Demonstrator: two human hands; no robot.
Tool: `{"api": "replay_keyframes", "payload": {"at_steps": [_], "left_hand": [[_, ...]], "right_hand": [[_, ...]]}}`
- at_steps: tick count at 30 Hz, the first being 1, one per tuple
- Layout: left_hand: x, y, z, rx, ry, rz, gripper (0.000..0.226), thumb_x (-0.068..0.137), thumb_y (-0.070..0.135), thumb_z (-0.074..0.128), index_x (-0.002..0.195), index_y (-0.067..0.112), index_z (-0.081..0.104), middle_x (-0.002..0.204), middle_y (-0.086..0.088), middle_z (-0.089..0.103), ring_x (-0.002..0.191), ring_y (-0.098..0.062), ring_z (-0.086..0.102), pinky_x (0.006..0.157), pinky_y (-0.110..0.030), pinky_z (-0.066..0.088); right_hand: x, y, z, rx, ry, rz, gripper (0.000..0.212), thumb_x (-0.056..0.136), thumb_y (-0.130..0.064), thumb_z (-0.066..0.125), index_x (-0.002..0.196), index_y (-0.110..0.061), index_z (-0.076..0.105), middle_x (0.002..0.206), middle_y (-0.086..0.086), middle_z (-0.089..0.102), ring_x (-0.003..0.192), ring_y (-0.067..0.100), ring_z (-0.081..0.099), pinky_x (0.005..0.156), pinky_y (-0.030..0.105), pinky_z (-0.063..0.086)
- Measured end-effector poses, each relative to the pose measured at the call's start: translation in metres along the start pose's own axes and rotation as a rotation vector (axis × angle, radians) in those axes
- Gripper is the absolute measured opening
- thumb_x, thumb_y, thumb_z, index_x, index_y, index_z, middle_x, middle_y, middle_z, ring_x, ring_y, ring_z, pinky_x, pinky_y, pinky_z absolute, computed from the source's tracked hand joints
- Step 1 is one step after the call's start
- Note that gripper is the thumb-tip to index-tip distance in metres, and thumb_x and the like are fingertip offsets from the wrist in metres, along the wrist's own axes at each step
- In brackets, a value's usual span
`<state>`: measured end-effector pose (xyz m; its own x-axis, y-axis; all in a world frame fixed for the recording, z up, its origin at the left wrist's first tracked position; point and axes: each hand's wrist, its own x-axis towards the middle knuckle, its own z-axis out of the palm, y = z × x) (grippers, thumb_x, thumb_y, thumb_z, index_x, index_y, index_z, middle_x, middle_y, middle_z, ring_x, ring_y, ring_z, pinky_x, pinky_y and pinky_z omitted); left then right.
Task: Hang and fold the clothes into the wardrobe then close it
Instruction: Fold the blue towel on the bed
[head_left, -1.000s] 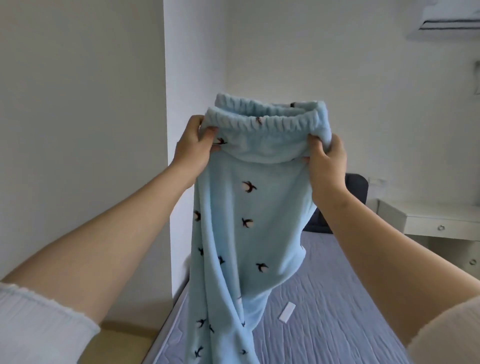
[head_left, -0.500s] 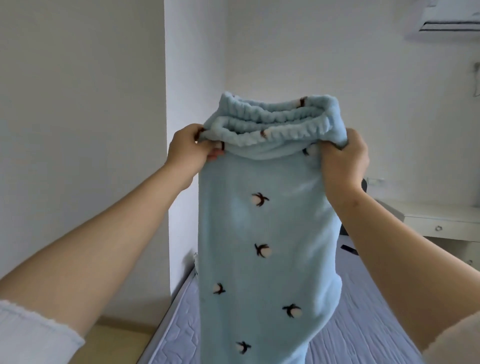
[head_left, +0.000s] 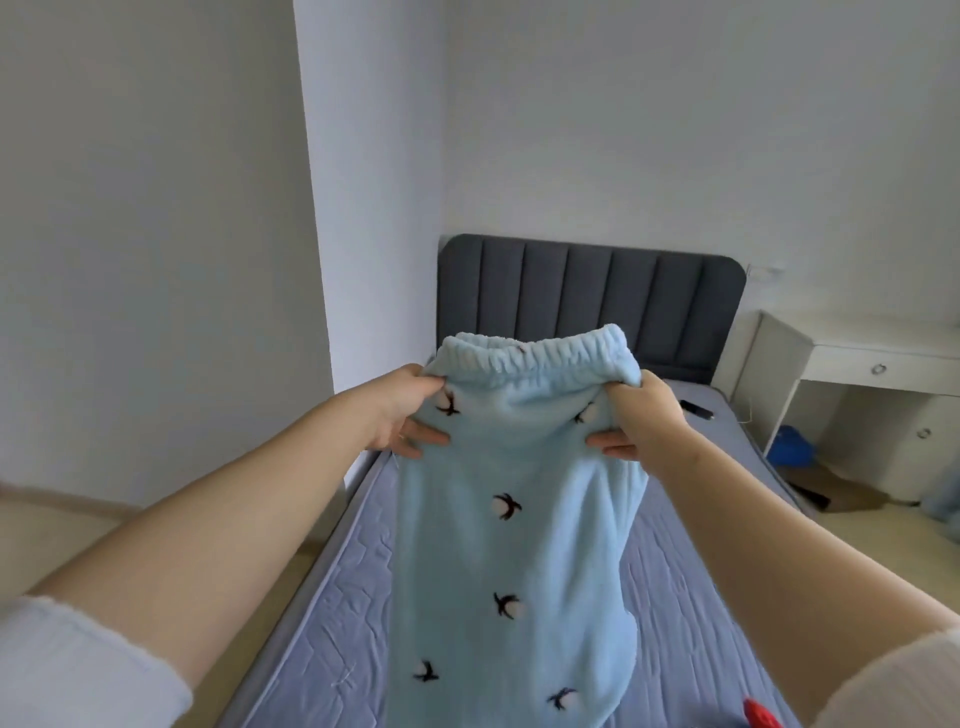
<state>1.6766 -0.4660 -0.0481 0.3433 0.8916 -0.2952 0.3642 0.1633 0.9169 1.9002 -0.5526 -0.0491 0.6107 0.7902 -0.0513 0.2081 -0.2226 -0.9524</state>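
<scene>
The trousers (head_left: 514, 519) hang over the bed (head_left: 337, 597), headboard (head_left: 587, 296) behind, desk (head_left: 862, 353) right.

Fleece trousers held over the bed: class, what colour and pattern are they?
Light blue trousers dotted with small white tufts on dark sprigs, clearest in the head view.

A bed (head_left: 332, 613) with a bare grey-blue quilted mattress carries the things. A small dark object (head_left: 696, 408) lies on it near the padded grey headboard (head_left: 587, 296). Farthest from the headboard, a red item (head_left: 761, 717) rests on the mattress.
</scene>
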Motion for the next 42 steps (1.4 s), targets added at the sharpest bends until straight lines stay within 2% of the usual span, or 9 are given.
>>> {"api": "replay_keyframes", "payload": {"at_steps": [5,7,12,19,23,28,35,39,42], "left_hand": [[0.037,0.011,0.010,-0.176,0.167,0.189,0.015,0.097,0.022,0.042,0.082,0.024,0.042,0.083,-0.002,0.056,0.061,-0.021,0.055,0.050,-0.022,0.032],[0.042,0.039,0.005,-0.313,0.199,0.420,0.019,0.096,0.014,0.045,0.078,0.021,0.045,0.077,0.000,0.058,0.063,-0.017,0.056,0.045,-0.018,0.039],[0.025,0.102,-0.020,-0.450,0.153,0.899,0.009,0.095,0.017,0.050,0.088,0.017,0.046,0.095,-0.002,0.059,0.090,-0.013,0.061,0.084,-0.029,0.053],[-0.016,0.124,-0.041,-0.463,0.099,1.053,0.007,0.096,0.020,0.051,0.094,0.017,0.045,0.099,0.003,0.063,0.095,-0.011,0.065,0.081,-0.023,0.051],[-0.045,0.106,-0.041,-0.438,0.111,0.989,0.007,0.096,0.026,0.052,0.095,0.020,0.048,0.094,0.007,0.067,0.092,-0.013,0.068,0.080,-0.025,0.053],[-0.064,0.034,-0.027,-0.252,0.145,0.754,0.006,0.096,0.031,0.050,0.091,0.027,0.050,0.088,0.008,0.069,0.079,-0.018,0.072,0.075,-0.026,0.057],[-0.050,-0.123,0.027,-0.193,0.176,0.383,0.012,0.094,0.018,0.053,0.083,0.021,0.054,0.066,0.008,0.064,0.053,-0.010,0.061,0.052,-0.013,0.049],[-0.036,-0.198,0.051,-0.036,0.175,0.205,0.011,0.089,0.021,0.059,0.079,0.024,0.057,0.079,0.003,0.065,0.082,-0.016,0.059,0.082,-0.033,0.046],[-0.031,-0.230,0.064,0.021,0.180,0.073,0.014,0.092,0.024,0.056,0.079,0.028,0.060,0.088,0.001,0.065,0.088,-0.017,0.060,0.078,-0.035,0.046]], "right_hand": [[0.024,0.014,0.021,0.118,0.051,-0.130,0.014,0.089,-0.012,0.040,0.097,-0.021,0.047,0.088,0.000,0.056,0.080,0.017,0.052,0.077,0.036,0.049],[0.030,-0.007,0.017,0.169,0.136,-0.318,0.017,0.088,-0.009,0.042,0.095,-0.025,0.047,0.079,-0.006,0.053,0.074,0.011,0.051,0.070,0.029,0.046],[0.016,-0.072,0.000,0.388,0.195,-0.658,0.024,0.083,-0.008,0.047,0.081,-0.033,0.048,0.072,-0.012,0.050,0.058,-0.005,0.045,0.055,0.011,0.041],[-0.018,-0.103,-0.016,0.438,0.207,-0.816,0.026,0.077,-0.011,0.045,0.083,-0.036,0.048,0.080,-0.014,0.050,0.065,-0.006,0.045,0.058,0.006,0.041],[-0.042,-0.095,-0.023,0.457,0.225,-0.844,0.026,0.080,-0.007,0.053,0.082,-0.033,0.049,0.064,-0.030,0.053,0.061,-0.008,0.046,0.060,0.009,0.041],[-0.068,-0.035,-0.020,0.423,0.231,-0.717,0.013,0.072,-0.019,0.056,0.077,-0.031,0.053,0.058,-0.028,0.054,0.057,-0.009,0.049,0.057,0.011,0.043],[-0.096,0.121,0.008,0.294,0.145,-0.320,0.006,0.070,-0.020,0.056,0.073,-0.026,0.056,0.058,-0.019,0.055,0.056,-0.002,0.050,0.058,0.025,0.040],[-0.112,0.192,0.018,0.203,0.109,-0.105,0.016,0.079,-0.008,0.055,0.077,-0.023,0.058,0.064,-0.009,0.056,0.062,0.012,0.050,0.057,0.026,0.039],[-0.118,0.225,0.024,0.158,0.086,0.034,0.020,0.082,-0.004,0.053,0.081,-0.023,0.060,0.067,-0.003,0.059,0.064,0.014,0.052,0.058,0.027,0.040]]}}
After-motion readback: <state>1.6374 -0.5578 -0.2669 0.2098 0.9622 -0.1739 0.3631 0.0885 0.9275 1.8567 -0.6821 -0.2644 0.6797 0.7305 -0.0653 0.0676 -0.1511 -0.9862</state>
